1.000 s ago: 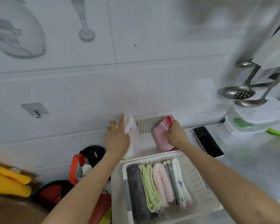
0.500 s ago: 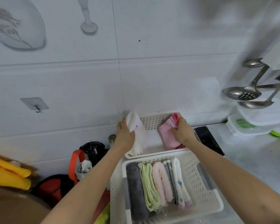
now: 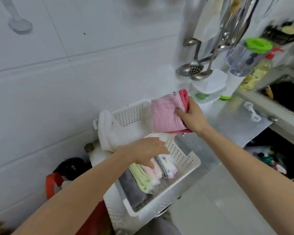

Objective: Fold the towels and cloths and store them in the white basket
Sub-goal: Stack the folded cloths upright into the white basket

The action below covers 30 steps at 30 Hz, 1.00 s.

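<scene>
My right hand [image 3: 192, 117] grips a folded pink cloth [image 3: 166, 116] with a darker pink one behind it, held above the far white basket [image 3: 131, 112]. A white towel [image 3: 107, 131] hangs over that basket's left rim. My left hand [image 3: 148, 150] reaches flat, fingers straight, over the near white basket [image 3: 182, 160] and touches the row of folded cloths in it. That row holds a grey towel [image 3: 132, 189], a green cloth [image 3: 143, 177], a pale pink cloth [image 3: 153, 173] and a white patterned one [image 3: 168, 167], standing on edge.
Ladles [image 3: 192, 68] hang on the tiled wall at the right. Plastic food boxes [image 3: 209, 85] and a green-lidded jar [image 3: 244, 58] stand on the metal counter [image 3: 236, 122]. A red and black bag [image 3: 63, 173] sits left of the baskets.
My right hand lifted the pink cloths up out of the far basket. My left hand let go of the white towel and moved down onto the cloths in the near basket. The view swung right.
</scene>
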Tool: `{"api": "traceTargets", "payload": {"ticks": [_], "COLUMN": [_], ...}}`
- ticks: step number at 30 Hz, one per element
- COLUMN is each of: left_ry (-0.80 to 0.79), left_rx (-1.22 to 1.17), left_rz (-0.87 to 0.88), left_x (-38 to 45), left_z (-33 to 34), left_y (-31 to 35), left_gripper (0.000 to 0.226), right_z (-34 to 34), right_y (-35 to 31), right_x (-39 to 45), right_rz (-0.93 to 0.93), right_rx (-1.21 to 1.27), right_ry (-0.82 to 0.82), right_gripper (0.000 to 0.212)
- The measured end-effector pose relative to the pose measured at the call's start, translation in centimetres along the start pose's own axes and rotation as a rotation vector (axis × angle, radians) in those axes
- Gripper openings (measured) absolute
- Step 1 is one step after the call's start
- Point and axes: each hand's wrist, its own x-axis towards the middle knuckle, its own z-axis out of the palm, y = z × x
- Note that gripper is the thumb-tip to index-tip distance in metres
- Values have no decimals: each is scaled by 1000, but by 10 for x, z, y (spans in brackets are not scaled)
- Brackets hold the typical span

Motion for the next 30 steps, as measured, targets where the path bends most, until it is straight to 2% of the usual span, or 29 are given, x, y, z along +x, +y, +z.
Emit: {"api": "traceTargets", "payload": {"ticks": [2,4,9,12,15,17,20,22,24,27,30], "left_ry": [-35,-3,98,219,256,314,259,218,247,244,213], "left_rx": [107,198,237,254,210,204,101,88,97,123,170], "left_rz": [26,59,41,72,56,45,27,18,42,61,64], "left_x": [4,5,-11,-21,-25,-26,-29,-32,-36,-41,-40], "left_z": [7,15,31,38,39,38,39,41,42,43,42], "left_y": [2,4,3,-6,-5,0,0,-2,-4,-4,-1], "left_gripper": [78,71,45,39,35,35,40,40,38,36,37], "right_z": [-10,-18,-24,-19,-14,-12,-9,-4,0,11,37], "right_y": [1,2,10,9,5,6,13,20,20,9,-2], "right_x": [-11,-19,-32,-36,-33,-30,-26,-24,-23,-27,-38], "right_rz": [32,60,104,135,193,234,198,109,43,-61,-164], "right_rx": [33,0,-193,-130,18,56,-237,-461,-596,-752,-958], "right_ry": [13,-11,-213,-308,-359,-415,-518,-539,-536,-482,-329], "right_gripper": [27,30,40,43,49,44,37,26,18,14,21]}}
